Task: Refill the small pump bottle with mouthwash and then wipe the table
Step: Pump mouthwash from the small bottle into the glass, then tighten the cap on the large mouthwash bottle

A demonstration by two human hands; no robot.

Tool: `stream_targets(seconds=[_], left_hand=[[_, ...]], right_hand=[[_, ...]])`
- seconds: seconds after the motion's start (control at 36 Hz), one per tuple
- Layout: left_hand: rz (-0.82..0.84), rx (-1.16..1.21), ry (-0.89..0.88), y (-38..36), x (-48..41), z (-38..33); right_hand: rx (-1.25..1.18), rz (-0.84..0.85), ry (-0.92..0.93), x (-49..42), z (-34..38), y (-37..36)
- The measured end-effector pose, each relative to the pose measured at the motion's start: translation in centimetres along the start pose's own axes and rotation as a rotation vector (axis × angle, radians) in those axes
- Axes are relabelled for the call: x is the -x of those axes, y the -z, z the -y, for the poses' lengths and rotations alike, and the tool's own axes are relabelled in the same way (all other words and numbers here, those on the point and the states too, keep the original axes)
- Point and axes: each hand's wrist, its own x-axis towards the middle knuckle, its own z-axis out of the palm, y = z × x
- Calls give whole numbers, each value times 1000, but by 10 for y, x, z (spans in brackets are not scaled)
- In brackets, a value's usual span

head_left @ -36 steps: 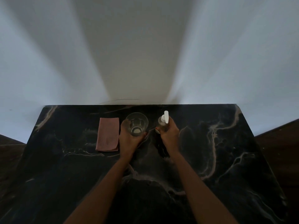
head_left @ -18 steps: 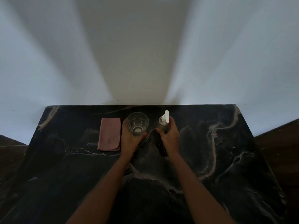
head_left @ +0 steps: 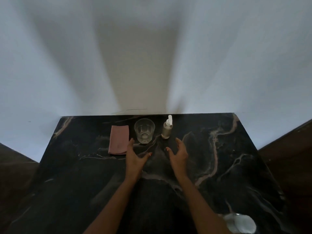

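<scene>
On the dark marble table [head_left: 236, 157] we list, left to right: pink cloth [head_left: 119, 139]; clear glass [head_left: 144, 130]; pump bottle [head_left: 166, 128], upright, capped. Left hand [head_left: 135, 155] and right hand [head_left: 178, 153] hover spread, empty. We judge refilling unstarted; next, unscrew the pump.

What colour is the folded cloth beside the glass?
The folded cloth is dusty pink, in the head view.

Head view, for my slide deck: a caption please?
Both open hands, left hand and right hand, hover near glass, pump bottle and pink cloth.
</scene>
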Motion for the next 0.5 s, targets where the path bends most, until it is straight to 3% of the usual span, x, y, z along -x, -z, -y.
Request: stream_targets(seconds=[0.5], left_hand=[[193, 74, -24, 5, 117, 6]], right_hand=[[25, 85, 7, 125, -16, 65]])
